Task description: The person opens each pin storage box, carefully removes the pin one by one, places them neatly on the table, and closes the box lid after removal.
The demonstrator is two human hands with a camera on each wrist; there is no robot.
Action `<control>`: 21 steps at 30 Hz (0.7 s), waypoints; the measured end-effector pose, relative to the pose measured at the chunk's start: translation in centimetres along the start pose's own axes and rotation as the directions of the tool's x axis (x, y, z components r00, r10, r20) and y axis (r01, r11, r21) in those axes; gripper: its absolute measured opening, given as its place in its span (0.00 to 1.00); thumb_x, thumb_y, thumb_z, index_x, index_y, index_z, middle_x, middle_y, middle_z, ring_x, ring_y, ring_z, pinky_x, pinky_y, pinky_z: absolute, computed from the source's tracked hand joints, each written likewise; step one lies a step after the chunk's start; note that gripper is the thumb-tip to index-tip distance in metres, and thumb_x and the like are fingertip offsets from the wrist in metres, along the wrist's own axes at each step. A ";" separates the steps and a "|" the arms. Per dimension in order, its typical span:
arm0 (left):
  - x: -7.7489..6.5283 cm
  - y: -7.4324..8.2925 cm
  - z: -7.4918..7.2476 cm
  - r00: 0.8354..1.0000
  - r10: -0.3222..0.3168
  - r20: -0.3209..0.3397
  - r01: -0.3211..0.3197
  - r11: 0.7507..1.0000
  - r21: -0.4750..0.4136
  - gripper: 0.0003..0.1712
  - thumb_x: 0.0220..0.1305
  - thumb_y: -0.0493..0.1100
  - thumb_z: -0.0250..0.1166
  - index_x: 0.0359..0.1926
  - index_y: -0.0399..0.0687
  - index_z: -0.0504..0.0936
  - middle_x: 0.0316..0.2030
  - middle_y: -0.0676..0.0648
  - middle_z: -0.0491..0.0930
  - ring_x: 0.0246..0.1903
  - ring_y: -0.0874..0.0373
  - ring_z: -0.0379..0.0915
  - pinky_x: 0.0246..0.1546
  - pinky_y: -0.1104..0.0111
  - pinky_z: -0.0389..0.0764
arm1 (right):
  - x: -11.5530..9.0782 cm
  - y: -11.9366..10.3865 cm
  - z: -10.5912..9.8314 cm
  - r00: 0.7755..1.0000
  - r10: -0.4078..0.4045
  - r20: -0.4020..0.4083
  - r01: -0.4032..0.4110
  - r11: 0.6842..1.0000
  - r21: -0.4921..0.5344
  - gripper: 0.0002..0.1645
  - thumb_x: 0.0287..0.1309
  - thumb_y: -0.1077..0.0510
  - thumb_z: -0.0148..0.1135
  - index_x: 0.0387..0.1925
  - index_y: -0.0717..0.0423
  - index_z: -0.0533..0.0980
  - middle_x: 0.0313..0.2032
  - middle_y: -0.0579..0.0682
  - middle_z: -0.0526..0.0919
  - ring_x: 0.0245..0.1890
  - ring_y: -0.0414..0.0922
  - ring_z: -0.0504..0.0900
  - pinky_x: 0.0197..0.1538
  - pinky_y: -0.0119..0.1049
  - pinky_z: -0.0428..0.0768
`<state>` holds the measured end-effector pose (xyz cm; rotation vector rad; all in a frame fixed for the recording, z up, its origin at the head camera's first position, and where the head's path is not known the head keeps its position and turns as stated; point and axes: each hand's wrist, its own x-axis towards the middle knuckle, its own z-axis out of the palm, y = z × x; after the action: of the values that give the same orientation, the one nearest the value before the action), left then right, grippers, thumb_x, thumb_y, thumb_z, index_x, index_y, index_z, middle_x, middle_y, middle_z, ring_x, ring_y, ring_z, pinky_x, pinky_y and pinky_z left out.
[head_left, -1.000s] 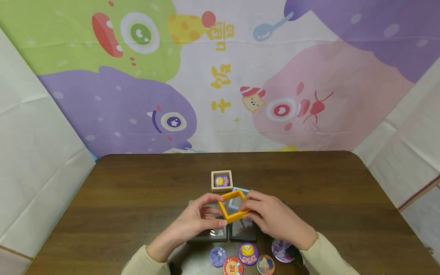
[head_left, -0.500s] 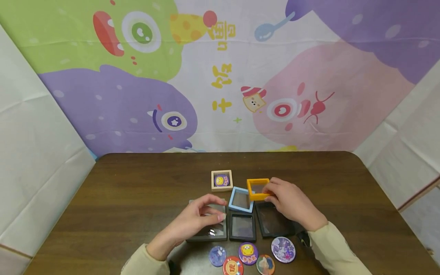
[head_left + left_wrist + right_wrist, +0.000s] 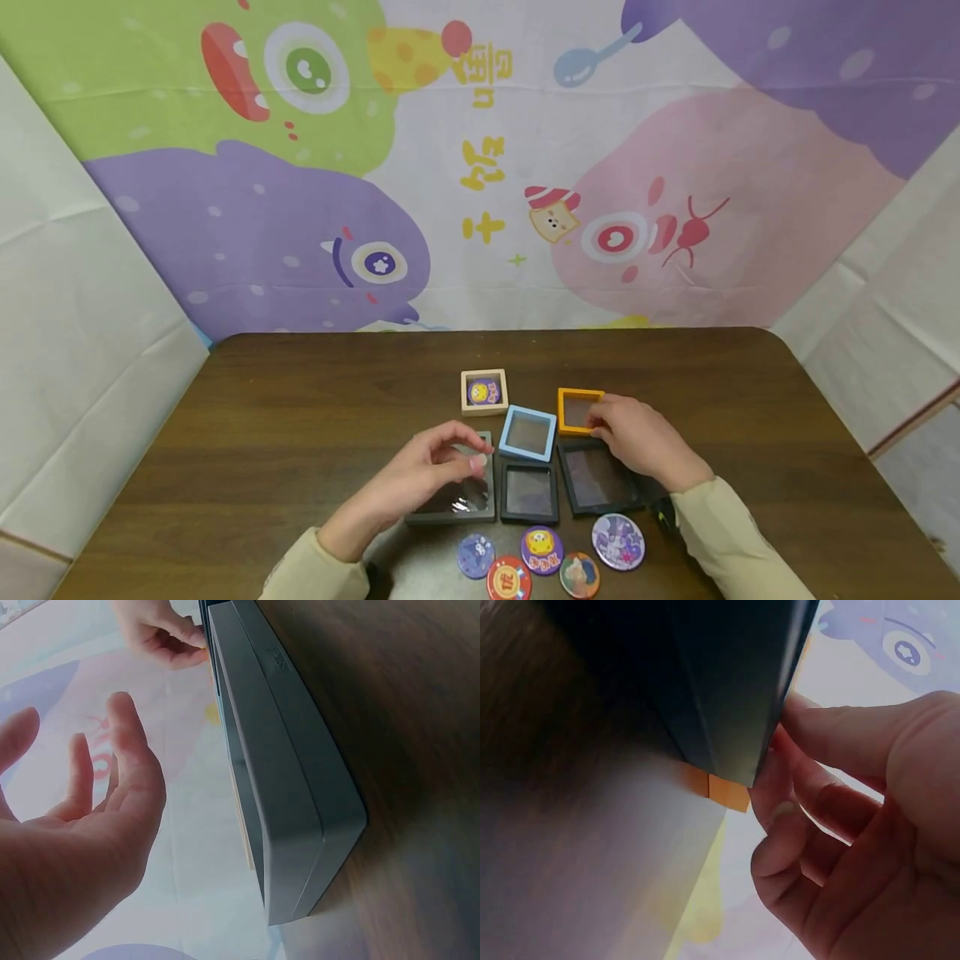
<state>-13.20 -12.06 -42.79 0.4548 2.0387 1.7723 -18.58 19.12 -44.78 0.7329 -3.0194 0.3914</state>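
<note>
My right hand [image 3: 648,437] pinches the right side of a small orange-yellow square frame [image 3: 561,412], which lies on the table at the back right. In the right wrist view a dark frame [image 3: 735,690] hides most of the orange frame [image 3: 729,793], and the fingers curl at its edge. My left hand [image 3: 420,471] hovers over a large grey frame [image 3: 450,518] with its fingers loosely bent and nothing between them. The left wrist view shows that hand [image 3: 97,817] apart from the grey frame [image 3: 277,787].
A light blue frame [image 3: 504,432], a small black frame [image 3: 529,518] and a larger black frame [image 3: 600,479] lie between the hands. Behind them sits a wooden frame [image 3: 483,411] holding a badge. Several round badges, including a red one [image 3: 509,578] and a purple one [image 3: 618,542], lie in front.
The orange frame has left the left hand and moved right and back with my right hand, down to the table beyond the larger black frame. My left hand has stayed nearly in place.
</note>
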 end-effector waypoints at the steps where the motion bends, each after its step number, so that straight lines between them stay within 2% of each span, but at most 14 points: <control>1: 0.1 0.0 0.0 1.000 0.002 -0.001 -0.002 1.000 0.004 0.20 0.58 0.49 0.62 0.48 0.42 0.74 0.41 0.34 0.78 0.42 0.42 0.75 0.47 0.52 0.71 | 0.0 0.1 0.0 1.000 -0.001 0.003 0.001 1.000 0.006 0.04 0.52 0.58 0.64 0.33 0.46 0.79 0.30 0.38 0.75 0.30 0.37 0.73 0.37 0.37 0.76; 8: 0.4 -0.1 -0.8 1.000 -0.004 -0.026 0.005 0.999 0.047 0.19 0.59 0.50 0.62 0.46 0.44 0.74 0.43 0.35 0.77 0.41 0.46 0.75 0.47 0.51 0.70 | -0.4 0.5 -0.2 0.998 0.025 0.066 -0.031 0.995 0.091 0.07 0.54 0.51 0.62 0.36 0.45 0.80 0.33 0.37 0.74 0.31 0.35 0.72 0.38 0.36 0.75; 12: 0.6 -0.2 -1.8 0.997 -0.001 -0.077 0.007 0.997 0.074 0.18 0.59 0.49 0.62 0.46 0.45 0.74 0.43 0.37 0.77 0.42 0.45 0.75 0.48 0.51 0.71 | -0.2 0.8 0.0 0.997 0.036 0.065 -0.045 0.990 0.135 0.08 0.52 0.51 0.63 0.36 0.44 0.80 0.33 0.38 0.74 0.32 0.36 0.72 0.40 0.36 0.74; 15: 0.9 -0.4 -2.6 0.993 0.005 -0.119 0.011 0.990 0.138 0.17 0.58 0.49 0.63 0.45 0.46 0.74 0.43 0.40 0.77 0.41 0.48 0.75 0.46 0.53 0.72 | 0.0 0.8 0.2 0.997 0.042 0.068 -0.053 0.985 0.162 0.08 0.52 0.51 0.63 0.36 0.44 0.80 0.35 0.38 0.75 0.34 0.36 0.73 0.40 0.36 0.74; 18: 1.5 -0.5 -3.1 0.989 0.024 -0.143 0.010 0.971 0.237 0.17 0.57 0.52 0.64 0.43 0.49 0.75 0.40 0.44 0.78 0.38 0.52 0.75 0.40 0.58 0.74 | 0.1 0.7 0.2 0.995 0.061 0.085 -0.076 0.980 0.184 0.08 0.52 0.51 0.64 0.36 0.44 0.80 0.35 0.39 0.75 0.34 0.36 0.73 0.40 0.35 0.74; 21: 2.5 -0.5 -3.7 0.986 0.069 -0.154 -0.007 0.928 0.373 0.16 0.56 0.55 0.64 0.41 0.53 0.75 0.37 0.48 0.78 0.36 0.55 0.74 0.34 0.62 0.75 | 0.0 0.7 0.2 0.993 0.075 0.091 -0.091 0.977 0.192 0.07 0.52 0.52 0.64 0.35 0.44 0.80 0.34 0.38 0.75 0.32 0.36 0.72 0.39 0.34 0.74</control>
<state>-17.22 -14.09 -43.06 0.4715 2.5140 1.4832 -18.91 19.68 -45.11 0.6479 -3.1295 0.6867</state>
